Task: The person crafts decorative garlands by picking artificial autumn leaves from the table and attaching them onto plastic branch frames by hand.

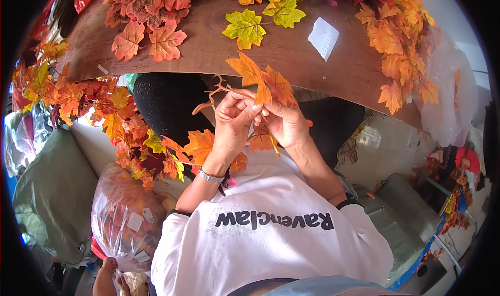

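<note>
Stem [203,107] and orange leaves [246,70] meet, pinched in the left fingers [244,110] and right fingers [278,111], near the table [208,41].

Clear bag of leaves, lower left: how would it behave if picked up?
Probably light for its size: the clear bag is bulky, but what shows through looks like thin orange-red leaves. Likely floppy, apt to sag and change shape, since the film is wrinkled. Could be a bit slippery too, given the glossy plastic.
</note>
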`<state>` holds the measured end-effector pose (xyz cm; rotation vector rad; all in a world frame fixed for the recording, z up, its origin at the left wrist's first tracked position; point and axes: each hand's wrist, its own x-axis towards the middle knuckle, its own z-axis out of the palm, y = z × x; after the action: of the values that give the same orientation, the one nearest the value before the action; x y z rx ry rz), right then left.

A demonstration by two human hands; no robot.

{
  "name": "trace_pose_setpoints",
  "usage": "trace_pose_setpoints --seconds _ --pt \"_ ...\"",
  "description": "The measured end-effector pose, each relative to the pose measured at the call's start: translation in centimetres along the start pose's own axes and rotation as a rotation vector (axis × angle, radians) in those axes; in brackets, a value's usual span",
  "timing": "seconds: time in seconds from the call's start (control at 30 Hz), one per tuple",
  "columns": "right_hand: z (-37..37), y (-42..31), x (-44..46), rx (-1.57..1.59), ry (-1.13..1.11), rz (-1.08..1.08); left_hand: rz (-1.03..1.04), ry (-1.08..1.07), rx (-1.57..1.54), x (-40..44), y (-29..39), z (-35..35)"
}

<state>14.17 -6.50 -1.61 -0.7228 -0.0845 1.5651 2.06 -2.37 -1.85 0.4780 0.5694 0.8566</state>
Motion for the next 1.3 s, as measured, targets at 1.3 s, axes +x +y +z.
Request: trace_pose_setpoints --seconds 1.3 --pt "-2.9 2.1 -1.9 0.335 -0.194 0.050 0.025 -0.086 0.035 0.0 1.4 -0.1"
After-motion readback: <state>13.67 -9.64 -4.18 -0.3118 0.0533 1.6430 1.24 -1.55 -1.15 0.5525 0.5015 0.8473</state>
